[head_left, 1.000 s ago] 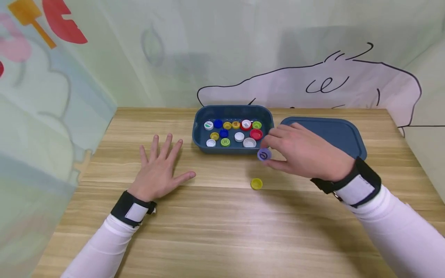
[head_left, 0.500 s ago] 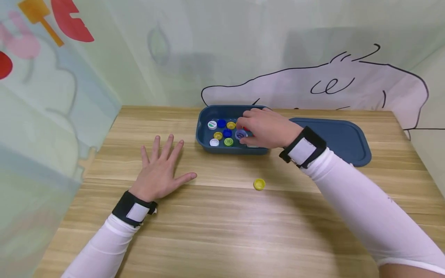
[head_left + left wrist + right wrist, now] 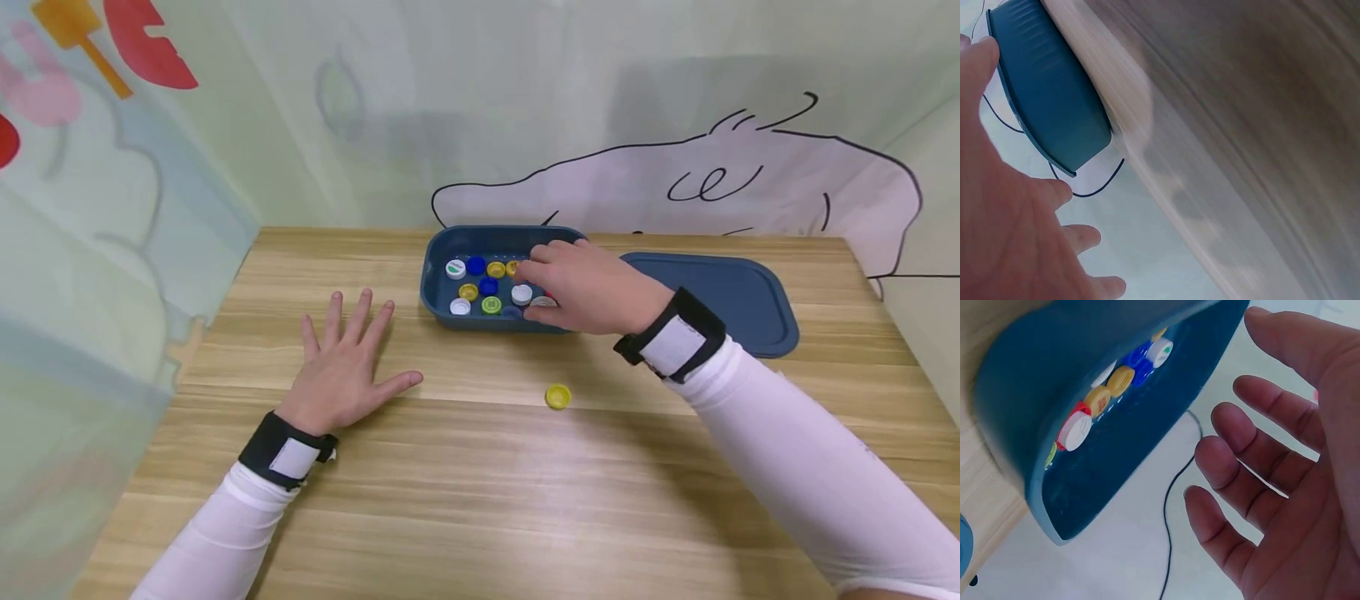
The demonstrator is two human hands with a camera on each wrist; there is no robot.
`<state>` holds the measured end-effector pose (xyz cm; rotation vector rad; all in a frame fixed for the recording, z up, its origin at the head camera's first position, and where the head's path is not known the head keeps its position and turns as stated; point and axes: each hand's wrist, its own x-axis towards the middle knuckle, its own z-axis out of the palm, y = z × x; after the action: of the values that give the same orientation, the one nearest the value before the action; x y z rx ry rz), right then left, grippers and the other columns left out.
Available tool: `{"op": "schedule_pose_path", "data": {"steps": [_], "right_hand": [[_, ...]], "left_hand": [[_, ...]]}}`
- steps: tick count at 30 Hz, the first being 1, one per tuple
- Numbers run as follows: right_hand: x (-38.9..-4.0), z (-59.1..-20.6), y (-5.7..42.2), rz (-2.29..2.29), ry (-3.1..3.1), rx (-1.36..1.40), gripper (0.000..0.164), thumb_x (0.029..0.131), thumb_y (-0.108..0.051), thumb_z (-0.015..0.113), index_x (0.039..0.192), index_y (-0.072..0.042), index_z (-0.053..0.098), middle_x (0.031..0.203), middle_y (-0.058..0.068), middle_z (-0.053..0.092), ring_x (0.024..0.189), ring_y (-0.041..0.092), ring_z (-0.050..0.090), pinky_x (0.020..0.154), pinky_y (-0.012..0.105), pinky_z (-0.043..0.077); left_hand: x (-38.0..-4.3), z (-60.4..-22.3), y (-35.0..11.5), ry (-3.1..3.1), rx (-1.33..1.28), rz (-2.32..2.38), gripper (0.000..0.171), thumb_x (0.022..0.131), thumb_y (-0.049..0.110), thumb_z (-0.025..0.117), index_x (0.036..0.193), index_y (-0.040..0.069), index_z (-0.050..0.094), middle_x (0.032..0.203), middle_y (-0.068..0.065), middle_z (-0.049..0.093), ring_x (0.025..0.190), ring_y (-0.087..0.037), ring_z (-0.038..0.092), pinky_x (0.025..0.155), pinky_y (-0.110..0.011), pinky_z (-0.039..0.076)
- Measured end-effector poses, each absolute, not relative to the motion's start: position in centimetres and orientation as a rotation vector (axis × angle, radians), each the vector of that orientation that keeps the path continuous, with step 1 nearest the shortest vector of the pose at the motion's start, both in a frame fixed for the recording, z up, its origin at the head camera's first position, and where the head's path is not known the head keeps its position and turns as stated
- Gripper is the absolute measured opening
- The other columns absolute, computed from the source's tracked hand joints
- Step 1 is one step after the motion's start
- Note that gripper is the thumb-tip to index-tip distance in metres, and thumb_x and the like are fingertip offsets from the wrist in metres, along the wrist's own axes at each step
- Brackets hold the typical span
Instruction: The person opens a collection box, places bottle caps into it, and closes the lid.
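A dark blue box (image 3: 429,287) stands at the back of the table, with several bottle caps in white, blue, yellow, green and red inside. My right hand (image 3: 596,287) is over its right part and hides some caps. In the right wrist view the fingers of that hand (image 3: 1291,481) are apart, with nothing between them. A purple cap (image 3: 512,312) lies in the box by its front wall, partly visible below the right thumb. My left hand (image 3: 337,383) is at the box's left with spread fingers, holding nothing. One yellow cap (image 3: 558,396) lies on the table in front of the box.
A flat dark blue lid (image 3: 720,300) lies to the right of the box, partly behind the right forearm. The wooden table (image 3: 465,483) ends at the back against a printed curtain (image 3: 525,108), which also hangs along the left side.
My right hand has carried the purple cap left from in front of the box to above it and let it go inside. The left hand has stayed in place.
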<state>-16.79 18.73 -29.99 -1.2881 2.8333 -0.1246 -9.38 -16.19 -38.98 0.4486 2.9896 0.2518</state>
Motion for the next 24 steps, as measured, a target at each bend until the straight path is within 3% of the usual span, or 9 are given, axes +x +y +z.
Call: {"op": "schedule_pose_path", "data": {"steps": [12,18,24], "right_hand": [[-11.0,-32.6,20.8,-0.157,2.731,-1.422,0.049,0.087,-0.039,0.09,0.123,-0.011,0.074,0.11,0.005,0.072,0.098,0.022,0.066,0.086,0.042,0.059],[-9.9,-34.7,21.6,-0.126,2.7,-1.358,0.053,0.086,-0.045,0.09,0.125,-0.012,0.073,0.107,0.002,0.07,0.093,0.021,0.063,0.085,0.041,0.057],[-9.7,-35.9,21.8,-0.104,2.673,-1.351,0.047,0.086,-0.041,0.091,0.12,-0.014,0.072,0.101,-0.002,0.068,0.09,0.017,0.061,0.08,0.038,0.055]], "left_hand": [[-9.5,-39.2,-16.1,2.989,0.455,0.249,0.11,0.092,0.085,0.05,0.172,0.016,0.017,0.177,-0.016,0.0,0.158,-0.05,-0.012,0.114,-0.08,-0.013],[-9.4,-39.4,-16.1,2.995,0.455,0.248,0.11,0.092,0.085,0.05,0.172,0.016,0.017,0.177,-0.017,0.001,0.159,-0.05,-0.012,0.114,-0.08,-0.013],[-9.5,-39.4,-15.9,2.984,0.454,0.254,0.111,0.092,0.086,0.049,0.172,0.016,0.017,0.177,-0.017,0.001,0.158,-0.05,-0.012,0.114,-0.08,-0.013]]}}
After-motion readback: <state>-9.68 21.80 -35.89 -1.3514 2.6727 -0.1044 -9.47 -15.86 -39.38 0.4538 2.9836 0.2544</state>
